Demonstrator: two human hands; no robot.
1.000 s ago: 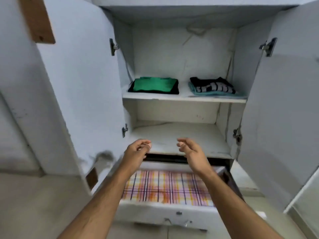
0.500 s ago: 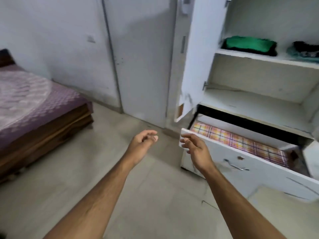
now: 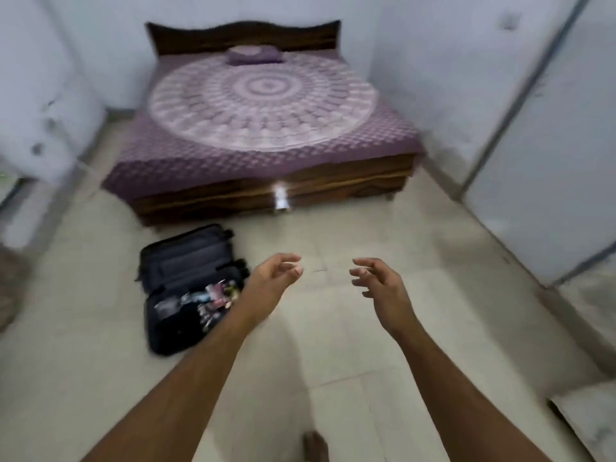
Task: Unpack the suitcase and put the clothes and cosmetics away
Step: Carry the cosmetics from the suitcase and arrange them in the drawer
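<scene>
— Where is the suitcase (image 3: pixel 186 288) from the hands?

— Down on the floor (image 3: pixel 333 345), to the left of the left hand (image 3: pixel 276 278) and a little nearer the person than its fingertips. It lies open, lid flap thrown back toward the bed (image 3: pixel 263 105), the packed half closer to the person. The left forearm crosses in front of the case's right edge, so that corner is hidden.

— What is in it?

— A scatter of small, bright items (image 3: pixel 213 298) along the right side of the near half, likely the cosmetics; the picture is too blurred to name any one. I see no folded clothes there, only dark lining.

— And the hands themselves?

— Both bare and holding nothing. The left has its fingers loosely curled, thumb apart from them. The right hand (image 3: pixel 380 285) is spread, fingers slightly bent, palm turned inward. The two are held out in the air above the floor, well apart from each other.

— Which reaches first?

— My guess is the left: it is clearly the nearer one, with the right well apart from the case across bare tiles. The case's long axis runs away from the person toward the bed, tilted slightly right, so the reach goes leftward and down, into the near half.
</scene>
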